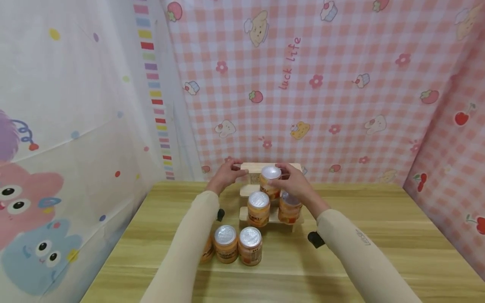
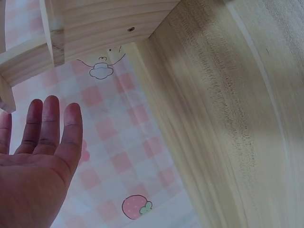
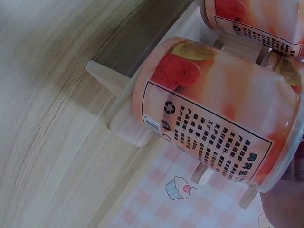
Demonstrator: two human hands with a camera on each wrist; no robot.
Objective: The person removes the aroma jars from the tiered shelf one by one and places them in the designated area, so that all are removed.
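Observation:
My right hand (image 1: 293, 182) grips an orange-labelled can (image 1: 270, 189) with a silver lid, thumb in front and fingers behind, at the middle tier of a small wooden stepped rack (image 1: 248, 190). Two similar cans stand on the lower tier: a left can (image 1: 259, 210) and a right can (image 1: 290, 210). That right can fills much of the right wrist view, its printed label (image 3: 204, 133) facing the camera; the right hand is mostly hidden there. At the rack's left end is my left hand (image 1: 226, 173), thumb at the top tier's edge. The left wrist view shows its fingers (image 2: 50, 123) extended, holding nothing.
In front of the rack, several more cans (image 1: 226, 244) stand in a row on the wooden table (image 1: 341, 261), the leftmost partly behind the left sleeve. A pink checked cloth (image 1: 326, 105) hangs close behind the rack. Patterned sheets hang at both sides.

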